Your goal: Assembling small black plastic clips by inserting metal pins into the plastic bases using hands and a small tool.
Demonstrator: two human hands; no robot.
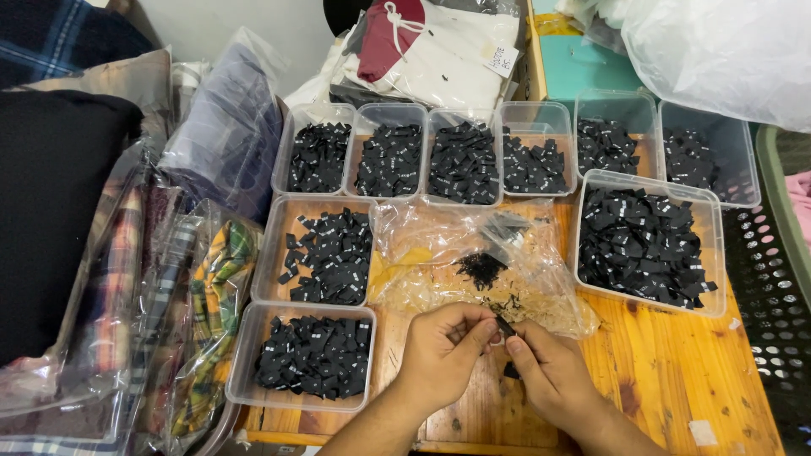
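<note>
Both hands meet over the near edge of the wooden table, pinching one small black label between them: the left hand has thumb and forefinger closed on its near end, and the right hand closes its fingertips on the other end, so the label sits upright between the two grips, just above the tabletop. Another dark scrap lies on the wood under the right hand. Just beyond the hands a crumpled clear bag lies spread flat, with a small heap of black labels on it and loose bits scattered toward the hands. To the left of the hands stand two clear tubs, the near tub and the one behind it, both holding black labels. To the right of the bag is a larger tub, well filled. A back row of six tubs runs across the table, each with labels inside. Bagged plaid cloth lies stacked at far left, folded garments beyond the back row, and a perforated black basket at the right edge.
</note>
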